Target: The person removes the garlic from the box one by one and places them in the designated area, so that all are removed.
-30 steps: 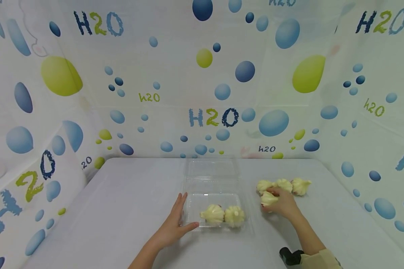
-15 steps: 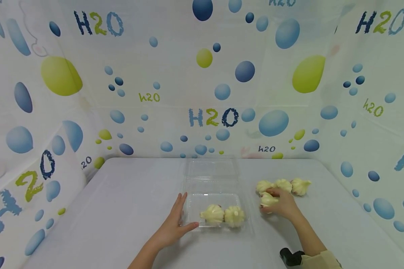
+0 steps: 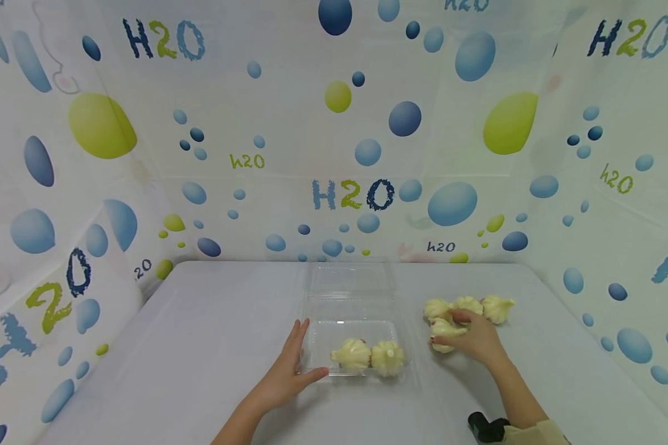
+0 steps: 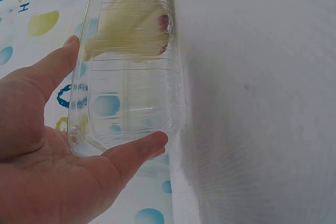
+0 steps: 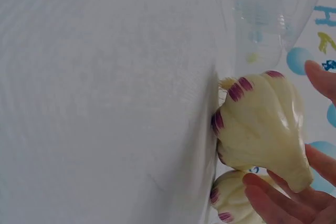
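Note:
A clear plastic clamshell box (image 3: 323, 327) lies with its lid folded back, and two garlic bulbs (image 3: 352, 355) sit in its front right part. My left hand (image 3: 286, 371) touches the near left corner, fingers along the side and thumb at the front edge; the left wrist view shows them spread around the corner. To the right of the box, my right hand (image 3: 481, 339) is around a garlic bulb (image 5: 262, 124) resting on the table. In the right wrist view its thumb stands off the bulb, while the extended fingers are by the bulb's neck.
Three more garlic bulbs (image 3: 498, 308) stand in a row just behind the right hand, partly hidden by it. A black device (image 3: 487, 428) is at the right sleeve. Behind the white table (image 3: 211, 321) hangs a backdrop (image 3: 289, 111) with printed dots.
The right hand has shifted slightly right, and its thumb has moved up from below the bulb to across it. The left hand and the box have stayed where they were.

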`<action>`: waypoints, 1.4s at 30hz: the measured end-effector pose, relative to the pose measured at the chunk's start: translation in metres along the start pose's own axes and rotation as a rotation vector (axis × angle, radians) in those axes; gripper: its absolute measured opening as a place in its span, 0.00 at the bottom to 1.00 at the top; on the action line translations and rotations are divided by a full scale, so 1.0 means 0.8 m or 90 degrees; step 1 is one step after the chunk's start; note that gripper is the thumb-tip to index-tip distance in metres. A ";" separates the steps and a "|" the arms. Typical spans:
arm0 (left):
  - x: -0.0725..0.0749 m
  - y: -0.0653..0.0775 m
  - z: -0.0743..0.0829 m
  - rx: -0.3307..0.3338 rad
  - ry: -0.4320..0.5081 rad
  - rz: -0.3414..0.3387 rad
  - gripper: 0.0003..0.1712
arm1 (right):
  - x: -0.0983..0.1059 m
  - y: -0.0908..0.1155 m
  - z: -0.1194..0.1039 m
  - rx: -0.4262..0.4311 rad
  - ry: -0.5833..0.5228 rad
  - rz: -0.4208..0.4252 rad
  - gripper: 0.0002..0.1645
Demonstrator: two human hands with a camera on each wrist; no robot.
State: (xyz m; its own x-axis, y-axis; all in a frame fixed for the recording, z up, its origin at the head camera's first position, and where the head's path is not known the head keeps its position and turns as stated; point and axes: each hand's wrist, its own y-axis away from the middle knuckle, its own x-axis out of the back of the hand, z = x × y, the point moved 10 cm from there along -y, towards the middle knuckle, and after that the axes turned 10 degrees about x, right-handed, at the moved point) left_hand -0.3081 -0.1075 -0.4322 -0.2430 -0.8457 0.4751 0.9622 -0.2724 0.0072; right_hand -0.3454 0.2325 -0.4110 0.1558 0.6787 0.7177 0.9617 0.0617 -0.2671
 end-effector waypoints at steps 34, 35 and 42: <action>0.000 0.000 0.000 0.000 0.006 -0.010 0.54 | 0.023 -0.024 0.061 0.059 -0.027 0.211 0.45; 0.000 0.000 0.000 0.001 0.004 -0.011 0.54 | 0.023 -0.022 0.053 0.056 -0.032 0.209 0.45; 0.000 0.000 0.001 0.000 0.003 -0.009 0.54 | 0.026 -0.007 -0.011 0.074 -0.076 0.187 0.41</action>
State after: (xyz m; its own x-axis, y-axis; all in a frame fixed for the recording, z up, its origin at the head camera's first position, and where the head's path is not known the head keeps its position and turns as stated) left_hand -0.3080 -0.1073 -0.4317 -0.2577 -0.8440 0.4704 0.9585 -0.2846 0.0146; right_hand -0.3457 0.2402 -0.3888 0.3882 0.7600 0.5213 0.8465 -0.0705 -0.5277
